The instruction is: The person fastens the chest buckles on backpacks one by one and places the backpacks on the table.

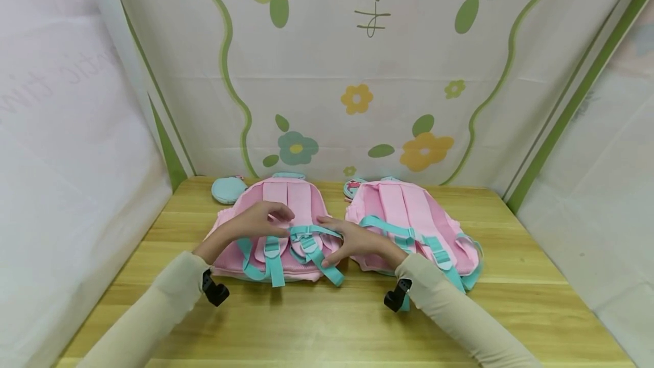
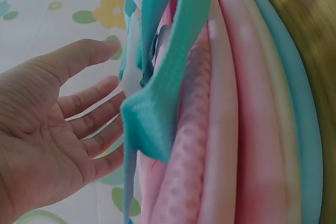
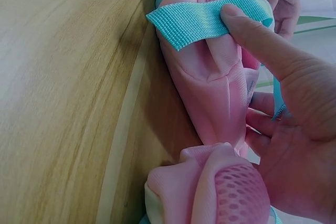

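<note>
A pink backpack [image 1: 301,200] lies with its shoulder straps up on the left half of the table. My left hand [image 1: 263,220] hovers over its left part; the left wrist view shows the fingers extended and apart, with nothing held, beside a teal strap [image 2: 157,103]. At the backpack's right side is my right hand [image 1: 357,240], fingers spread. Its thumb [image 3: 236,19] rests on a loose teal webbing end [image 3: 194,22], and the other fingers lie beside the pink fabric without curling round it. Teal straps with buckles cross the lower part of the bag.
A second pink backpack [image 1: 419,203] with teal straps lies just right of the first. A round light-blue pouch [image 1: 228,190] sits at the back left, and a similar round one [image 1: 352,187] between the bags. A flowered cloth [image 1: 317,61] hangs behind the wooden table [image 1: 531,300].
</note>
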{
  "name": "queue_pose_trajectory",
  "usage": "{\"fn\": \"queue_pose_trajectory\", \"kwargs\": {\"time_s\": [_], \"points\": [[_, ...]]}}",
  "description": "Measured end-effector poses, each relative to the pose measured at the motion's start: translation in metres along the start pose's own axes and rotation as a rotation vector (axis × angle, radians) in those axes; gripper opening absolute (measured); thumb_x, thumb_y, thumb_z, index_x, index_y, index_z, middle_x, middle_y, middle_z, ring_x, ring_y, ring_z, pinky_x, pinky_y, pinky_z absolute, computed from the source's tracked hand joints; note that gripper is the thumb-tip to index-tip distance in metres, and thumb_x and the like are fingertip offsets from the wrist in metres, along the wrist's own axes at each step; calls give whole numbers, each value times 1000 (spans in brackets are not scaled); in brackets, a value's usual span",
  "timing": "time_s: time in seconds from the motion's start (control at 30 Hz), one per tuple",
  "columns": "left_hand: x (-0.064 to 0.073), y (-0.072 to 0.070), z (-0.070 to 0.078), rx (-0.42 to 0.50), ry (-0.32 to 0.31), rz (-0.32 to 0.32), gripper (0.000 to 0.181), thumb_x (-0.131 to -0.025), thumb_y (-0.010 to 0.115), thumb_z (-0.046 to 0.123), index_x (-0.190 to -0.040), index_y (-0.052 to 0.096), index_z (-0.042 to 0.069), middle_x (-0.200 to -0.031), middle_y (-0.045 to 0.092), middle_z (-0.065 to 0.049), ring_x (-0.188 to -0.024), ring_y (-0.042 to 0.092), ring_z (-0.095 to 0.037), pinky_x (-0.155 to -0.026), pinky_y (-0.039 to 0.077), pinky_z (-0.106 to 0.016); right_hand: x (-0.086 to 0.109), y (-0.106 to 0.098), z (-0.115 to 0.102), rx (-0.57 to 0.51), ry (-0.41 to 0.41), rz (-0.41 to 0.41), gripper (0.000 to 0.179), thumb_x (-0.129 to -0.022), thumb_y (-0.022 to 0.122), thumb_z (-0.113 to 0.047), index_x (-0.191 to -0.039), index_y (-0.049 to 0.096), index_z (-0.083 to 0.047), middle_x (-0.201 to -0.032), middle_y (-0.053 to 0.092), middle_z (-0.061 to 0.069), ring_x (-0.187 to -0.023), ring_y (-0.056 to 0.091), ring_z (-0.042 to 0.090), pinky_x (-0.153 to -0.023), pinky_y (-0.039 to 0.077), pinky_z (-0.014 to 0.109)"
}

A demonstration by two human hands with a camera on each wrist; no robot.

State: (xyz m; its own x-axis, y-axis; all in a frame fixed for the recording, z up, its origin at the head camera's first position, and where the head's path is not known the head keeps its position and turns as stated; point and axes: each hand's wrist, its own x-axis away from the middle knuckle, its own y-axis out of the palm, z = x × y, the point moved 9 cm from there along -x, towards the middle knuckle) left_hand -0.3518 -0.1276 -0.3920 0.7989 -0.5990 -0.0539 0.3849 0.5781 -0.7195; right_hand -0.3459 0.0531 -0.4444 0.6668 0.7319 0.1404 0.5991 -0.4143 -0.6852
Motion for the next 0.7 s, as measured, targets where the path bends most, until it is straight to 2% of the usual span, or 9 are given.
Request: {"fn": "queue_pose_trajectory", "kwargs": {"time_s": [0.2,0.43,0.7], "points": [[-4,7,3,13,6,-31,33,-88,79,18,-115,71,2,-113,74,-10,-107,65,-27,-96,54,-46,0,0,0,-1,0,1,98,-81,87,-41,-160,34,-20,-170,22,0,-159,12,23,-127,19,51],[-8,12,-2,11,-26,-48,26,-86,81,15,-109,73,6,-107,74,-6,-101,66,-25,-88,55,-32,0,1,0,-4,0,3,97,-81,86,-42,-160,35,-21,-170,22,0,-159,12,23,-127,19,51],[-9,14,-3,8,-48,-51,25,-84,83,14,-106,74,6,-104,74,-5,-96,64,-20,-85,53,-30,-1,1,4,-22,9,11,101,-80,87,-42,-161,32,-19,-170,23,-3,-159,12,21,-127,20,49]]}}
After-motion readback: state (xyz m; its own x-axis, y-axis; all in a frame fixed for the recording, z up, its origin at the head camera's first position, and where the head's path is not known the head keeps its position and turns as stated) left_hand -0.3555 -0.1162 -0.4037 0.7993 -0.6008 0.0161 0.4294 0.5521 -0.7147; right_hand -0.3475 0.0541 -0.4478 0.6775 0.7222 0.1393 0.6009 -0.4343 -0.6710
